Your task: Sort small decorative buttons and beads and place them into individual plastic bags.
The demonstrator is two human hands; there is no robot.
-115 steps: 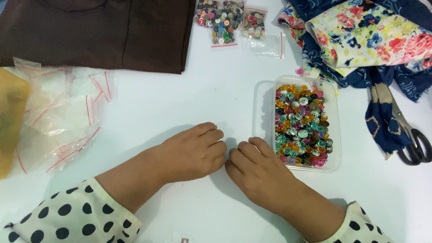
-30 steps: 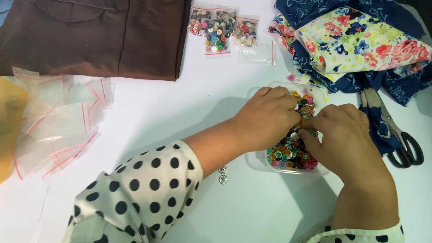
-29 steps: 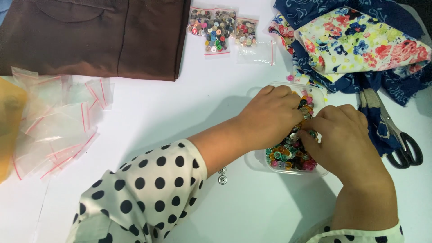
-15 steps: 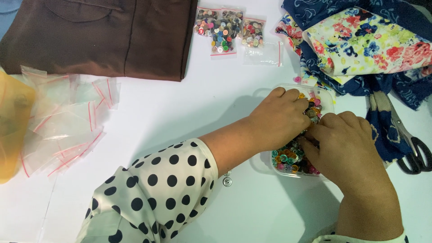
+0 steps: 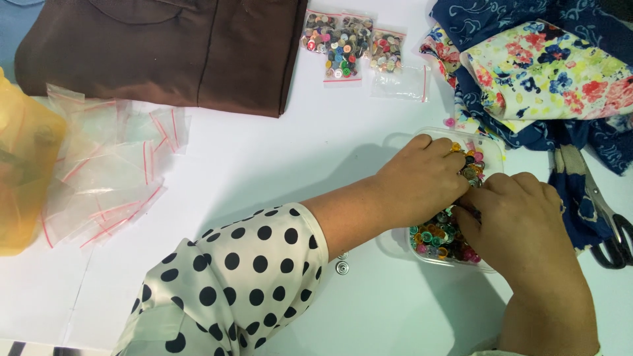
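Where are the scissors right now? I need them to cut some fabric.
In the head view the scissors lie at the table's far right edge, beside the blue patterned fabric, just right of the right hand.

At the table's (image 5: pixel 277 165) far edge you have brown cloth (image 5: pixel 165 46) and bagged buttons (image 5: pixel 343 46); empty bags (image 5: pixel 105 171) lie left, floral fabric (image 5: pixel 541 72) and scissors (image 5: pixel 610 227) right.

A sewing or craft worktable, likely a home or small tailoring shop; a white table (image 5: pixel 277 151) carries folded brown cloth (image 5: pixel 165 46), floral fabrics (image 5: pixel 541 72), scissors (image 5: pixel 610 227), bagged buttons (image 5: pixel 343 49), empty zip bags (image 5: pixel 105 171), and a clear box of coloured buttons (image 5: pixel 442 240).
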